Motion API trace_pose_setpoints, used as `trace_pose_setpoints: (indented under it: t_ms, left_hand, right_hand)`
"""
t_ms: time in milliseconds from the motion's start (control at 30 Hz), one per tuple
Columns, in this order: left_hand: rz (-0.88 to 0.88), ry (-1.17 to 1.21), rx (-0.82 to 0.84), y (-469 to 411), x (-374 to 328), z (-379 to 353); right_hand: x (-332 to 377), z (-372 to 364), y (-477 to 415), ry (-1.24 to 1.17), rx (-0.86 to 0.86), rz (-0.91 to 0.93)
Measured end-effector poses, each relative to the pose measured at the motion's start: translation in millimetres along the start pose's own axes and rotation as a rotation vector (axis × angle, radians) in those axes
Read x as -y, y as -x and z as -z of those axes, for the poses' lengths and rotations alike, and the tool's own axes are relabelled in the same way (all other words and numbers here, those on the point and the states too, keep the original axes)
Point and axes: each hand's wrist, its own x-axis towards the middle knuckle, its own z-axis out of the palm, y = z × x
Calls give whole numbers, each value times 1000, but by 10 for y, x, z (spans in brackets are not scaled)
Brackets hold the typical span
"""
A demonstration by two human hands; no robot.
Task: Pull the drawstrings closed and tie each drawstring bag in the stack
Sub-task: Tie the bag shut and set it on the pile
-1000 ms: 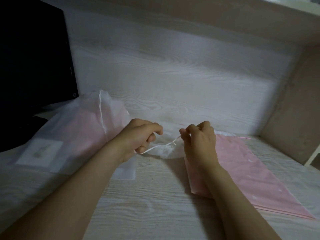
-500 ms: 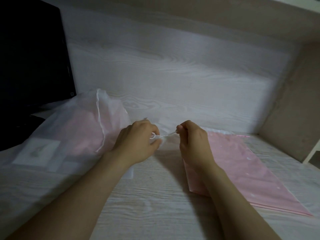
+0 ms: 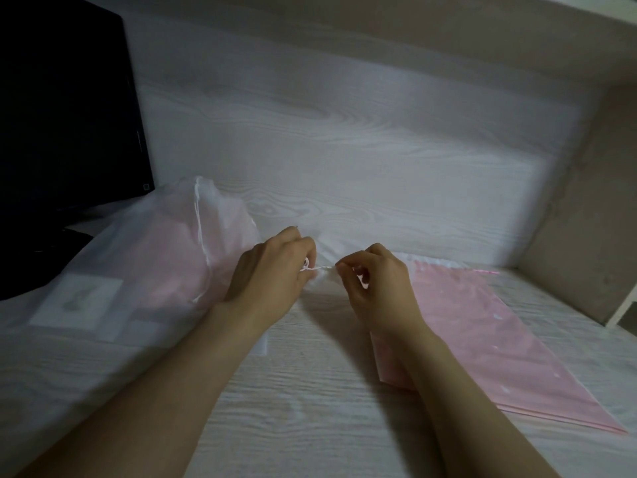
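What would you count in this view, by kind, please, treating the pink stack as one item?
hands: 2 (left hand, right hand)
drawstring: 1
pink bag stack: 1
frosted white bag: 1
black monitor: 1
Total: 6

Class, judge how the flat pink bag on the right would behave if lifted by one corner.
Probably floppy: the pink bag lies thin and flat on the desk. Likely light, as it looks empty. Perhaps slippery: its surface seems smooth film.

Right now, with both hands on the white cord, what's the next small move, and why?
Probably pull the hands slightly apart to tighten the tie: the left hand and right hand each pinch the drawstring, which runs short and taut between them.
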Motion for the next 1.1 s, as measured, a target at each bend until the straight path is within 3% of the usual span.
trace_pose_setpoints:
  t_ms: [133,300,467,600,767,1100]
  left_hand:
    - [9,73,-61,3,-8,1]
    - [5,65,-91,-8,-29,-25]
    - [19,122,-146,-17,-44,-23]
    - [163,108,-140,-17,-42,-47]
    - [469,330,-78,-47,-75,-74]
    - [444,469,-2,-19,-101,-35]
  right_hand:
    - [55,27,-6,-37,10,-56]
    - [80,9,-5,-258,69,-269]
    - [156,60,-6,-404,70,-352]
    - [166,72,-4,-431,65,-374]
    - [175,58,-17,-529,62,-425]
    - [178,51,-16,-576,77,-446]
